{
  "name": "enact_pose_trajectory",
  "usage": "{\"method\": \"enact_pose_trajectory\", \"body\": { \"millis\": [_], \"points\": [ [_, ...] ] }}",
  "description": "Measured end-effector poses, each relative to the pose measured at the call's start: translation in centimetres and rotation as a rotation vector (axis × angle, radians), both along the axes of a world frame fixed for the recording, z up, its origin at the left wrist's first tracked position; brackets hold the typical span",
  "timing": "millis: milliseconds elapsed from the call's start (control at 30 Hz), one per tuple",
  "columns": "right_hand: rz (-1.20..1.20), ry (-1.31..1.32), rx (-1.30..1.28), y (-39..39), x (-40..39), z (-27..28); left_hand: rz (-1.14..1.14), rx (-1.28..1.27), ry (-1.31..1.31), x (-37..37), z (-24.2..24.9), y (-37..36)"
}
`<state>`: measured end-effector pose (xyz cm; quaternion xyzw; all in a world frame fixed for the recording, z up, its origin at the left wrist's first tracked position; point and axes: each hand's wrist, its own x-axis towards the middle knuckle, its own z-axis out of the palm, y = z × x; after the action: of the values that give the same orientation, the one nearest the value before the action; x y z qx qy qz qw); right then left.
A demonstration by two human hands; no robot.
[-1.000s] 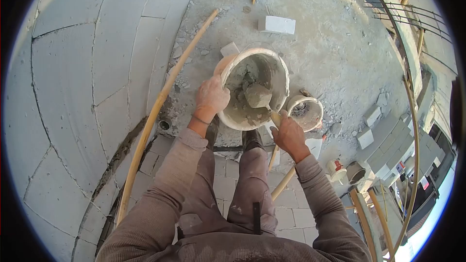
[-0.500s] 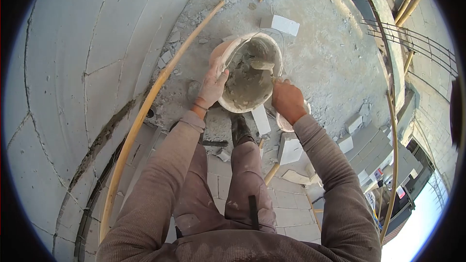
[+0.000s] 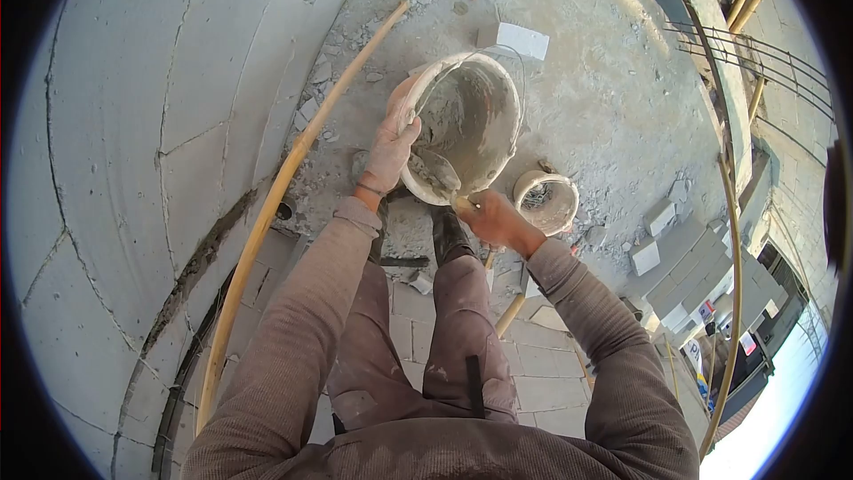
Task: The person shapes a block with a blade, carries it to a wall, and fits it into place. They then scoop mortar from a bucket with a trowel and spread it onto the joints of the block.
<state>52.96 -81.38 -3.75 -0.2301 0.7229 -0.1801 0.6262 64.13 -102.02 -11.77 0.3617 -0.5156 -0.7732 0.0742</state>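
A pale bucket is tilted towards me, its inner wall coated with wet grey mortar. At its left side, my left hand grips the rim, thumb over the edge. My right hand is closed around the handle of a trowel at the bucket's near rim. The trowel blade lies inside, low on the left, smeared with mortar. The wire handle of the bucket hangs out on the far right side.
A smaller bucket stands right of my right hand. A long wooden pole slants along the block wall on the left. Beyond the bucket lies a white block. Grey blocks and rebar are at right.
My right hand has moved left and towards me. The trowel blade has swept from the bucket's far right to its near left, and the bucket tilts more. The small bucket is now uncovered.
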Motion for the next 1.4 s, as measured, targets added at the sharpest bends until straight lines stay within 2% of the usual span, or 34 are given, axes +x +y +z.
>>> {"method": "enact_pose_trajectory", "body": {
  "millis": [33,67,100,133,200,233,300,367,400,433,467,500,533,567,600,633,700,733,767,800,833,867,900,933,967,1033,1067,1100,1133,1200,1233,1300,1333,1400],
  "points": [
    [-0.002,-0.003,-0.006,0.7,-1.1,0.8,0.066,0.11,0.034,-0.1,0.1,-0.2],
    [-0.143,-0.193,0.11,1.4,-2.6,1.8,0.066,0.103,0.036,-0.1,0.1,-0.4],
    [-0.279,-0.382,0.225,2.0,-3.9,2.6,0.137,0.258,0.053,0.3,-0.9,-0.3],
    [-0.274,-0.378,0.217,3.3,-4.6,2.6,0.209,0.412,0.071,0.8,-1.9,-0.2],
    [-0.608,-0.642,0.208,6.1,-5.0,1.9,0.195,0.493,0.042,2.2,-3.6,0.3],
    [-0.598,-0.637,0.197,6.5,-4.7,1.5,0.176,0.582,0.004,2.1,-2.5,0.4],
    [-0.641,-0.563,0.233,7.2,-3.8,1.3,0.213,0.581,-0.019,2.2,-0.6,1.9],
    [-0.646,-0.583,0.249,7.3,-3.5,2.3,0.177,0.541,-0.235,3.2,0.3,2.2],
    [-0.641,-0.626,0.226,7.8,-3.3,2.4,0.157,0.335,-0.28,5.2,-3.7,3.5],
    [-0.656,-0.655,0.225,9.1,-2.7,2.0,0.125,0.236,-0.363,5.2,-1.7,3.4],
    [-0.689,-0.697,0.251,9.3,-2.7,3.2,0.149,0.206,-0.37,6.2,-2.4,3.9],
    [-0.773,-0.715,0.224,10.0,-2.4,4.3,0.154,0.086,-0.531,5.8,0.6,3.9],
    [-0.78,-0.734,0.203,10.7,-2.4,5.6,0.198,0.08,-0.505,6.3,1.9,4.2],
    [-0.792,-0.741,0.219,11.2,-2.7,7.7,0.138,0.071,-0.529,7.1,3.8,4.2],
    [-0.75,-0.704,0.146,11.7,-3.1,9.9,0.233,0.278,-0.487,7.9,6.0,4.7],
    [-0.729,-0.681,0.114,11.9,-3.4,12.6,0.282,0.333,-0.486,9.8,5.7,5.8],
    [-0.679,-0.626,0.017,10.2,-5.0,15.6,0.43,0.496,-0.436,12.1,9.3,7.0],
    [-0.534,-0.624,0.004,9.1,-6.0,16.8,0.463,0.543,-0.468,12.3,13.9,6.9],
    [-0.395,-0.61,0.001,8.3,-7.2,18.2,0.385,0.581,-0.508,13.6,15.5,7.0],
    [-0.26,-0.587,0.011,7.4,-8.4,20.6,0.516,0.624,-0.6,13.6,18.4,7.5],
    [-0.218,-0.528,-0.255,3.2,-8.5,27.8,0.385,0.511,-0.508,15.6,18.7,8.3],
    [-0.172,-0.466,-0.51,-2.4,-8.5,36.4,0.095,0.255,-0.483,17.8,17.5,9.3],
    [-0.09,-0.489,-0.613,-5.8,-9.2,40.9,-0.137,-0.038,-0.455,19.7,17.2,10.1],
    [-0.008,-0.519,-0.714,-8.8,-9.5,44.9,-0.514,-0.49,-0.477,21.0,16.4,10.8],
    [0.095,-0.507,-0.691,-11.8,-10.0,50.2,-0.509,-0.515,-0.46,21.3,17.4,11.5],
    [0.182,-0.353,-0.89,-17.1,-9.9,59.1,-0.534,-0.822,-0.544,21.8,19.5,12.5],
    [0.219,-0.237,-1.01,-19.2,-9.5,63.9,-0.533,-0.874,-0.554,22.2,20.5,12.8],
    [0.196,-0.219,-1.002,-21.2,-9.9,66.8,-0.528,-0.885,-0.529,22.5,21.2,12.6],
    [0.261,-0.061,-1.053,-23.0,-9.3,71.7,-0.527,-0.892,-0.503,23.0,21.9,12.4],
    [0.304,0.097,-1.237,-26.8,-9.3,77.8,-0.518,-0.898,-0.448,23.4,22.9,11.8],
    [0.334,0.143,-1.237,-28.4,-9.6,81.0,-0.514,-0.902,-0.423,23.4,23.3,11.7],
    [0.381,0.509,-1.317,-32.0,-10.4,85.3,-0.494,-0.91,-0.395,23.0,23.7,11.2],
    [0.361,0.664,-1.276,-33.2,-10.3,87.1,-0.491,-0.904,-0.406,22.7,23.9,10.9],
    [0.387,0.808,-1.219,-34.9,-10.6,88.7,-0.535,-0.84,-0.489,22.0,23.4,10.8]
  ]
}}
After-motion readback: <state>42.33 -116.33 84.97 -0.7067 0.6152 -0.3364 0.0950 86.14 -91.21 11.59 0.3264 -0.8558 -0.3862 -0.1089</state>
